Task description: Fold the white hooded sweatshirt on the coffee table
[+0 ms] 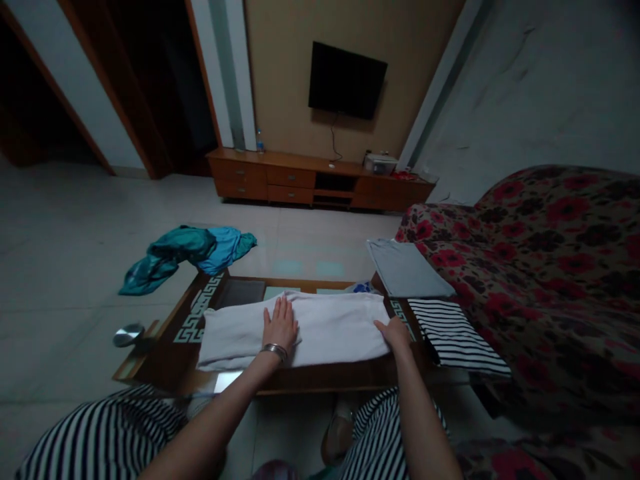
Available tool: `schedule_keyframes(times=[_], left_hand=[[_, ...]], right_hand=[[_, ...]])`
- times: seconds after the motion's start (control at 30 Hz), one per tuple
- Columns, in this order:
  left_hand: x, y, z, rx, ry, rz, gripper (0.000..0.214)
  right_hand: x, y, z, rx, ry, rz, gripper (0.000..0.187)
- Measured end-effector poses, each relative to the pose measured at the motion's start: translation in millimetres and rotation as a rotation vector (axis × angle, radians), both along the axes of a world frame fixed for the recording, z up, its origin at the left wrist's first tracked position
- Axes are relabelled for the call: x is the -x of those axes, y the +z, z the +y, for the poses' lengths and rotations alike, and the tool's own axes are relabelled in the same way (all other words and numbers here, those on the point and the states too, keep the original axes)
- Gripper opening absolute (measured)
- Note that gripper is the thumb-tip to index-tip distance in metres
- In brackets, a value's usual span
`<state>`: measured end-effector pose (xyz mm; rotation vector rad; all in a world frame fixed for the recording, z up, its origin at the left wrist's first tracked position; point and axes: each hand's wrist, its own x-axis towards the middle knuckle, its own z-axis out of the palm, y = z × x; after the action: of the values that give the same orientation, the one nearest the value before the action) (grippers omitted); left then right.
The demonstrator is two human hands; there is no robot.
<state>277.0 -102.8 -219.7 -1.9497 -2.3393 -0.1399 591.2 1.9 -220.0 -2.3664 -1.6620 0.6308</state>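
A white garment [335, 330], folded into a long strip, lies across the glass-topped coffee table [200, 300]. My left hand [280, 327] rests flat on its middle, fingers stretched out, a metal bracelet at the wrist. At the strip's right end, my right hand [395, 332] pinches the edge of the cloth between thumb and fingers. Just right of that hand lies a folded black-and-white striped cloth [457, 337], with a folded grey cloth [410, 270] beyond it.
A crumpled teal and blue garment [187, 253] lies at the table's far left corner. Near the left edge sits a shiny round metal object [129, 335]. A flower-patterned sofa [550, 247] stands on the right. Across the floor are a low wooden cabinet [290, 177] and a wall television [347, 80].
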Motion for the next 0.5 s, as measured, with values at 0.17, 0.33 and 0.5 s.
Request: schedule_keyframes(times=[0.17, 0.33, 0.5], left_hand=[[-0.3, -15.1, 11.6, 0.108, 0.001, -0.047, 0.057], [1.4, -20.1, 9.4, 0.062, -0.049, -0.121, 0.054], [2.3, -23.1, 6.5, 0.044, -0.112, -0.206, 0.049]], right_hand=[[-11.2, 8.0, 9.3, 0.085, 0.189, 0.226, 0.035], [-23.9, 18.1, 5.2, 0.086, 0.271, 0.539, 0.038], [-19.6, 52.4, -7.5, -0.027, 0.270, 0.856, 0.052]])
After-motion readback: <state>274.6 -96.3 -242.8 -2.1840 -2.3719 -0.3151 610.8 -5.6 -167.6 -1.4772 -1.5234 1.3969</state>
